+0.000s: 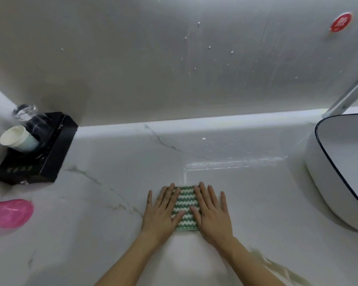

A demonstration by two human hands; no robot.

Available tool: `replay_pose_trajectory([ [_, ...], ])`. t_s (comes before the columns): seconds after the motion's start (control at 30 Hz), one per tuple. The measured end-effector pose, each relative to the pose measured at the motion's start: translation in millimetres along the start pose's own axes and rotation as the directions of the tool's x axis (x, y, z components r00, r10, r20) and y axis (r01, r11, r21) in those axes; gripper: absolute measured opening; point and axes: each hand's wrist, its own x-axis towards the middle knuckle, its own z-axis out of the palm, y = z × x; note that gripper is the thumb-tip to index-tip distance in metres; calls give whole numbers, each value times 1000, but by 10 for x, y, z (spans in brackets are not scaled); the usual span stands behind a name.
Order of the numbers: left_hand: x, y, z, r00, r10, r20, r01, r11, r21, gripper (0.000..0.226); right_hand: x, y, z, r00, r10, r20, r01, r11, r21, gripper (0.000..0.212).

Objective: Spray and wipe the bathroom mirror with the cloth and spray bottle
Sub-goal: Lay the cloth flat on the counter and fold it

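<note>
Both hands flat, fingers straight: left hand [160,210] and right hand [212,211] press the folded green-and-white striped cloth [186,205] onto the near white marble counter [103,203]. Far wall mirror [174,58] carries droplets; wiping judged unfinished. Pink plastic spray bottle [8,213] lies far left

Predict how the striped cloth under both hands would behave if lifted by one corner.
The cloth looks knitted and lies folded flat on the counter, so it would probably droop and unfold. It seems thin, likely light.
</note>
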Motion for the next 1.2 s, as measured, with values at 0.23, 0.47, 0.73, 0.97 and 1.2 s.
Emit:
replay_pose_trajectory([
  [0.23, -112, -94, -68, 993, -89, 80, 90, 996, -12, 83, -43, -37, -162, 999, 54, 5, -54, 997, 48, 59],
  [0.47, -476, -297, -99, 989, -122, -85, 111, 985, -131, 67, -266, -47, -288, 928, 347, -133, -327, 932, 154, 46],
  [0.73, -573, 51, -282, 951, -304, 52, 308, 927, -215, 28, -404, -242, -322, 871, 491, -37, -478, 861, 175, 28],
  [0.97, -592, 193, -287, 866, -492, 92, 490, 799, -348, 30, -382, -367, -429, 834, 547, 75, -548, 801, 241, 24],
  [1.2, -565, 231, -349, 907, -421, -1, 398, 859, -321, 11, -398, -407, -529, 830, 539, 142, -548, 744, 383, 5],
])
